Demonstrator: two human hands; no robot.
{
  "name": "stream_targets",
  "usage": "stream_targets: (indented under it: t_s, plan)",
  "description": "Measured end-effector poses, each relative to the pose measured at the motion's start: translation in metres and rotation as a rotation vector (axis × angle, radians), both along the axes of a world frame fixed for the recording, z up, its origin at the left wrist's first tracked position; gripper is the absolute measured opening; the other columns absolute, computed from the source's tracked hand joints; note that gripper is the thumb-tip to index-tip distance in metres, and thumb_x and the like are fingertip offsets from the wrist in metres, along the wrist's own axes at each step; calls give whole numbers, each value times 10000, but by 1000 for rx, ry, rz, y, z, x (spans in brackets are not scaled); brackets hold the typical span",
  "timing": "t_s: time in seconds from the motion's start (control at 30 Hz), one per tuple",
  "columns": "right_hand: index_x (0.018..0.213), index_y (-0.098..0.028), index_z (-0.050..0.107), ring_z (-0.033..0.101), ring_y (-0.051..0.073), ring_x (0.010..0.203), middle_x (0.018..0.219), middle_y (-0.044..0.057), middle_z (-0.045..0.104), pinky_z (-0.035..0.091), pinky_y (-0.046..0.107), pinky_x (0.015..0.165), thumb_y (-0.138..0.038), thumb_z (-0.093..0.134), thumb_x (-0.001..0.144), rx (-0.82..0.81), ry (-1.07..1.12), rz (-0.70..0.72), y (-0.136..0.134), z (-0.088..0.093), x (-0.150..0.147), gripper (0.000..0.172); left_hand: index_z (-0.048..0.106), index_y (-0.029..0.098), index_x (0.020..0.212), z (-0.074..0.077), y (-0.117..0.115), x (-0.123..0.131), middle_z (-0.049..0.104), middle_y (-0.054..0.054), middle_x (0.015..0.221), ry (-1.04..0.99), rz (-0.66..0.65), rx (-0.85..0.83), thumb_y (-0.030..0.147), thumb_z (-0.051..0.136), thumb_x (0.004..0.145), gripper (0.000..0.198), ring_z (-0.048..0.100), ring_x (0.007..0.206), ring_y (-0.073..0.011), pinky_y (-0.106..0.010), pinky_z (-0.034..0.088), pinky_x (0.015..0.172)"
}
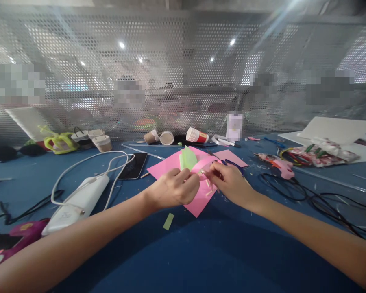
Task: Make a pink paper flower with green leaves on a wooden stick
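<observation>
Over a pink paper sheet (167, 162), my left hand (179, 186) is closed, its fingers curled inward. My right hand (230, 181) pinches with thumb and forefinger close to the left fingertips. A curved pink paper strip (205, 162) spans the two hands and is held between them. The fingers cover its ends and a small pale green bit at the pinch. Behind my left fingers, a folded light green paper (188, 157) rests on the pink sheet. Short wooden sticks (209, 192) lie under the right fingers. Blue-handled scissors (235, 164) are partly hidden behind the right hand.
Left are a black phone (133, 166), a white power bank (79, 203) with its cable, and a magenta glue gun (21, 236). A pink glue gun (282, 166) and black cord lie right. Paper cups (197, 135) line the mesh screen (171, 81). A green scrap (168, 221) lies in front.
</observation>
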State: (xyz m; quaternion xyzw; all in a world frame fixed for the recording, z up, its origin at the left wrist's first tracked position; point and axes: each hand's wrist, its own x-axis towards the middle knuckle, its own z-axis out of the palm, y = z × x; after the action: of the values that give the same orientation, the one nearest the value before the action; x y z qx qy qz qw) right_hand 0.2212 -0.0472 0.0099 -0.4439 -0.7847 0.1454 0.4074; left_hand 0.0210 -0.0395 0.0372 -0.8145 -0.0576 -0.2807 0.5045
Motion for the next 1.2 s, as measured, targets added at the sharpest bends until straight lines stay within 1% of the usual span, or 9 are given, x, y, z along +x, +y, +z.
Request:
stream_targets:
  t_s: [0.1, 0.2, 0.3, 0.43, 0.63, 0.73, 0.9, 1.07, 1.2]
  plan:
    - [649, -204, 431, 464, 109, 465, 527, -24, 503, 308, 244, 490, -308, 415, 922, 73, -35, -30, -1, 2, 1, 293, 456, 162, 621, 1, -1, 1, 464, 26, 602, 0, 1, -3, 84, 607, 771, 227, 414, 504, -89, -265, 254, 403]
    - [647, -207, 409, 459, 117, 465, 518, -20, 485, 292, 253, 494, -295, 401, 916, 138, -96, -89, -3, 4, 2, 283, 461, 161, 632, 1, -3, 2, 441, 31, 600, 9, 7, 8, 104, 607, 792, 224, 416, 508, -86, -267, 252, 407]
    - [649, -208, 402, 454, 121, 452, 508, -16, 483, 282, 257, 488, -292, 384, 913, 137, -149, -136, -4, 8, 2, 278, 455, 161, 633, 1, -3, 2, 423, 34, 602, 20, 16, 15, 92, 599, 796, 228, 418, 513, -82, -267, 250, 411]
    - [659, -205, 416, 491, 133, 469, 522, -1, 524, 302, 262, 503, -275, 371, 912, 120, -173, -148, -4, 11, 2, 267, 451, 164, 631, 2, -2, 1, 419, 35, 602, 12, 32, 20, 99, 595, 804, 234, 418, 509, -79, -272, 249, 410]
    - [700, -201, 453, 546, 153, 516, 583, 27, 590, 335, 271, 519, -322, 357, 932, 158, -167, -149, -1, 8, 4, 279, 449, 168, 613, 4, -2, 1, 403, 35, 589, 3, 48, 35, 79, 559, 813, 245, 406, 495, -77, -283, 239, 401]
    - [713, -198, 462, 553, 157, 528, 593, 32, 596, 345, 273, 525, -324, 357, 933, 176, -170, -151, 0, 7, 5, 274, 437, 171, 608, 3, -2, 1, 397, 35, 588, 4, 58, 28, 65, 544, 813, 255, 399, 497, -79, -292, 236, 403]
    - [712, -195, 476, 549, 159, 523, 598, 34, 594, 356, 279, 532, -325, 366, 931, 140, -165, -179, -1, 7, 6, 278, 420, 172, 608, 4, -2, 1, 398, 39, 584, -8, 58, 20, 66, 547, 814, 265, 385, 495, -77, -287, 222, 411]
    - [707, -195, 489, 554, 166, 538, 605, 36, 596, 374, 291, 558, -323, 377, 925, 141, -146, -179, 0, 6, 6, 276, 420, 170, 611, 6, -3, 2, 403, 41, 576, -7, 52, 30, 61, 544, 816, 263, 374, 486, -75, -285, 215, 413]
    - [697, -198, 495, 548, 160, 511, 566, 26, 597, 374, 288, 539, -349, 397, 927, 176, -49, -240, 8, 9, 16, 291, 424, 168, 614, 6, -2, 0, 429, 35, 580, -24, 58, -7, 55, 548, 808, 257, 385, 494, -82, -287, 240, 409]
